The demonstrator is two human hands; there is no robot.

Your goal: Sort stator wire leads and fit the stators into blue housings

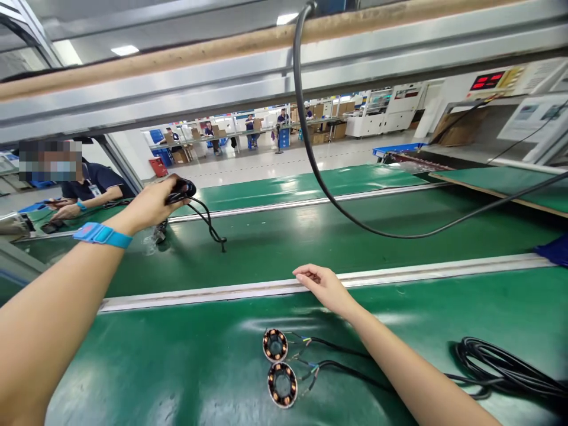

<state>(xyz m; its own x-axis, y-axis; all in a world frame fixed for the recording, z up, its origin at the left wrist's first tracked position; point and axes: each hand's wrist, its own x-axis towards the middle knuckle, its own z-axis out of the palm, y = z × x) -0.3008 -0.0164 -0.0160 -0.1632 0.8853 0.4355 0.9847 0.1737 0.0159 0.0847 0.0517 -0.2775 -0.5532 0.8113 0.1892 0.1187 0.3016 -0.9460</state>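
Observation:
My left hand (153, 204) is stretched out over the green conveyor belt (310, 236) and is closed around a black part with a cable (206, 219) that hangs down in a loop to the belt. A blue strap (102, 235) sits on that wrist. My right hand (322, 284) rests at the metal rail (399, 275) between belt and bench, fingers loosely curled, holding nothing. Two round copper-wound coils (275, 345) (282, 384) with black leads lie on the green bench mat (177, 367) just below my right forearm.
A thick black cable (319, 177) hangs from the overhead frame and sweeps right. A bundle of black cables (501, 367) lies at the right of the mat. A seated co-worker (89, 183) works across the belt at the left. Machines stand at the right rear.

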